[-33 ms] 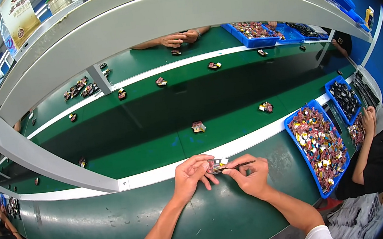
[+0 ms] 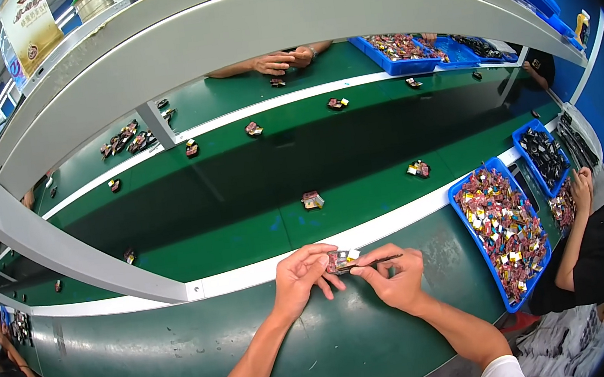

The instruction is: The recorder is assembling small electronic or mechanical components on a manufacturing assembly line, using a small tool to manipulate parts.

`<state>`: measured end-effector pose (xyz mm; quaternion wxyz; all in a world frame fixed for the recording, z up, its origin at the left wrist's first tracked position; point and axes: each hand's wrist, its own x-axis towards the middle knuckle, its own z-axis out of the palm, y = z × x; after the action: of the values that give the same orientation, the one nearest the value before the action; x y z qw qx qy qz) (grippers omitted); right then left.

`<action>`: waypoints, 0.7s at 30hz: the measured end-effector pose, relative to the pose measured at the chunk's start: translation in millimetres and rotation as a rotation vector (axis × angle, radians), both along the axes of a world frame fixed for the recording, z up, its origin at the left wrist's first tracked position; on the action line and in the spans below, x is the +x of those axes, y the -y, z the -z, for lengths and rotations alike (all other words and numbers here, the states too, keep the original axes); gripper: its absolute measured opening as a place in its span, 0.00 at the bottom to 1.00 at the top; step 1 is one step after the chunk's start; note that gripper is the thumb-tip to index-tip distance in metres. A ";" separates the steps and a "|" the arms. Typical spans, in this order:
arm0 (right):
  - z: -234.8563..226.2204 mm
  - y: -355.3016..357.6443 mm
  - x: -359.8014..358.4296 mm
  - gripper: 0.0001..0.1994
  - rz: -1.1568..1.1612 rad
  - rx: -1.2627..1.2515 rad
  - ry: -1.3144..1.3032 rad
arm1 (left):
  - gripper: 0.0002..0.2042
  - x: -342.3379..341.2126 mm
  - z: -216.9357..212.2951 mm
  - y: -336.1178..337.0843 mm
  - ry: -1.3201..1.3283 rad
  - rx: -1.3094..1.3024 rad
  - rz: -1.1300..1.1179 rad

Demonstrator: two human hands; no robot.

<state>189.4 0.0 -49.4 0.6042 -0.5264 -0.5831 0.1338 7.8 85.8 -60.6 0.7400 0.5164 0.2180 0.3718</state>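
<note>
Green bench (image 2: pixel 186 346) curves across my feed, blue tray (image 2: pixel 484 256) at right. Above the bench, I have the left hand (image 2: pixel 299 278) pinching a small part (image 2: pixel 339 261), the right hand (image 2: pixel 396 279) clamped on a thin dark tool (image 2: pixel 386 258).

Left hand (image 2: pixel 302 279) is pinching, lower fingers (image 2: pixel 336 284) splaying; right hand (image 2: pixel 397 278) is pinching just beside it; forearms (image 2: pixel 252 368) are slanting behind.

At the left end of the grey shelf (image 2: pixel 260 28), a white-and-gold packet (image 2: pixel 34 29) is standing, showing dark printed characters across its upper front and a round brown emblem (image 2: pixel 33 52) below them. At that same shelf end, a clear bottle (image 2: pixel 14 65) is carrying blue markings, too small for reading.
</note>
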 end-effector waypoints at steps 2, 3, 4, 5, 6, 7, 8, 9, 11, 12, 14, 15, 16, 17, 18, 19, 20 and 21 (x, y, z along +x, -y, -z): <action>-0.5 -0.2 0.7 0.07 0.002 0.012 0.021 | 0.14 0.4 -0.2 0.3 0.008 -0.002 0.006; -0.5 -0.6 0.9 0.07 0.003 0.025 0.042 | 0.14 0.7 -0.5 0.3 0.007 -0.002 0.008; -0.8 -1.0 0.8 0.07 0.005 0.025 0.042 | 0.14 1.2 -1.2 0.6 0.003 0.000 0.005; -1.3 -1.4 0.6 0.07 0.004 0.034 0.050 | 0.14 1.6 -1.5 0.7 -0.001 0.001 0.003; -2.1 -1.3 0.4 0.07 0.003 0.043 0.058 | 0.14 1.8 -1.1 1.0 -0.002 0.001 0.004; -3.2 -0.6 0.7 0.07 0.004 0.042 0.057 | 0.14 1.8 -0.6 1.3 -0.008 0.005 -0.003; -4.5 0.4 1.4 0.06 0.001 0.014 0.069 | 0.13 1.7 0.0 1.5 -0.015 0.008 -0.009; -5.3 1.1 1.8 0.05 -0.002 -0.015 0.081 | 0.13 1.8 0.4 1.8 -0.015 0.008 -0.009; -5.7 1.3 1.4 0.05 -0.006 -0.024 0.078 | 0.12 1.7 1.1 2.3 -0.044 -0.012 -0.021; -5.9 1.6 1.4 0.05 -0.008 -0.032 0.077 | 0.12 2.1 1.2 2.4 -0.044 -0.012 -0.020; 0.3 0.1 2.0 0.06 -0.009 -0.011 0.070 | 0.12 3.2 1.0 2.7 -0.064 -0.004 -0.023; 3.0 -0.9 1.5 0.07 -0.012 0.010 0.062 | 0.12 3.1 1.0 2.6 -0.065 -0.004 -0.023; 1.8 -0.7 0.2 0.07 -0.012 0.009 0.061 | 0.12 3.0 0.9 2.3 -0.057 -0.008 -0.033; -0.5 -0.2 -1.5 0.08 0.004 -0.032 -0.004 | 0.11 2.9 0.8 2.2 -0.049 -0.012 -0.043; -2.0 0.0 -2.5 0.08 0.020 -0.072 -0.069 | 0.11 2.7 0.6 2.0 -0.049 -0.013 -0.043; -1.9 0.3 -2.2 0.08 0.020 -0.072 -0.069 | 0.11 2.5 0.6 1.8 -0.047 -0.017 -0.043; -1.6 1.1 -1.5 0.08 0.022 -0.079 -0.071 | 0.11 2.3 0.5 1.7 -0.046 -0.022 -0.043; -1.4 1.7 -1.1 0.08 0.022 -0.086 -0.074 | 0.11 2.4 0.6 2.1 -0.046 -0.022 -0.044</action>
<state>188.3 -1.6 -48.0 0.6035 -0.5531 -0.5481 0.1716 10.1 83.7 -61.2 0.7320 0.5115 0.2504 0.3739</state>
